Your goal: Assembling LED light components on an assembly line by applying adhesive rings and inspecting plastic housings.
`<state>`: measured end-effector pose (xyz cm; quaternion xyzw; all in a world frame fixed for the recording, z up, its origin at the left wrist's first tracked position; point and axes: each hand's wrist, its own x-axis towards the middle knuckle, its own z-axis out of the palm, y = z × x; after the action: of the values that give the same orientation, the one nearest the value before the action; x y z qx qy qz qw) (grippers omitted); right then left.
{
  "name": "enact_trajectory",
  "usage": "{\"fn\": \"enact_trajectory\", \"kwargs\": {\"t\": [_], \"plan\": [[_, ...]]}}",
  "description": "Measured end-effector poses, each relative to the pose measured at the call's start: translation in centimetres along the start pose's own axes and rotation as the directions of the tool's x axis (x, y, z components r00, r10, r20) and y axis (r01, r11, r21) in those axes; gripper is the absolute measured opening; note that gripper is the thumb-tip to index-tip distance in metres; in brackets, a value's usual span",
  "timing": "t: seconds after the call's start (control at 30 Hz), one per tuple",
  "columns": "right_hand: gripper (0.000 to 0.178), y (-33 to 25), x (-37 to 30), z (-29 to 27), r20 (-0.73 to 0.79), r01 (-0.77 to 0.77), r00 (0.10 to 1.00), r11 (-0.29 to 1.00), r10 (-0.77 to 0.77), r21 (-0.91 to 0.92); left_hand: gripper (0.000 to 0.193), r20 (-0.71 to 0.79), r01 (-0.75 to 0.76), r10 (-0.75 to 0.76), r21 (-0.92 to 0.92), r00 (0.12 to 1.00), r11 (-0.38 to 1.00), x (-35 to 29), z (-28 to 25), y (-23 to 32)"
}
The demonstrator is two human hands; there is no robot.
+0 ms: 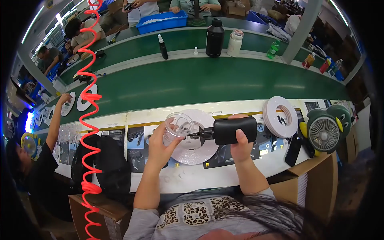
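Note:
My left hand [158,149] grips a clear plastic cup [178,127], its round mouth tilted up toward me. In my right hand [241,149] lies a black squeeze bottle [235,131], held on its side. The bottle's narrow black nozzle [197,135] points left and meets the cup's lower right edge, close to my left fingertips; whether it touches cannot be made out. Beneath both hands a flat white disc [196,157] rests on the printed sheets covering the white table edge [182,180]. Any liquid at the nozzle tip is too small to see.
A red coiled hose [91,150] hangs at left. White rings [270,114], a black phone-like slab [293,149] and a green fan [325,134] stand right. Beyond the green belt [160,86] are a black bottle [215,38] and white jar [235,43]. A co-worker's arm [56,120] reaches in left.

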<state>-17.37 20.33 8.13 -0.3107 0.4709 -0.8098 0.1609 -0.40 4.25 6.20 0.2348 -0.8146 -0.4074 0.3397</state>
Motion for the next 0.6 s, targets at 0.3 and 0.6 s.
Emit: {"fn": "enact_trajectory", "kwargs": {"t": [0.3,0.6], "plan": [[0.039,-0.28,0.26,0.08,0.024,0.032,0.999,0.999,-0.032,-0.004,0.060,-0.004,-0.039,0.039,0.017,0.999,0.999,0.10,-0.12,-0.10],[0.048,-0.03,0.16,-0.22,0.040,-0.039,0.998,0.998,0.041,-0.056,0.060,-0.004,-0.050,0.050,0.011,0.999,0.999,-0.06,-0.42,-0.26]]}}
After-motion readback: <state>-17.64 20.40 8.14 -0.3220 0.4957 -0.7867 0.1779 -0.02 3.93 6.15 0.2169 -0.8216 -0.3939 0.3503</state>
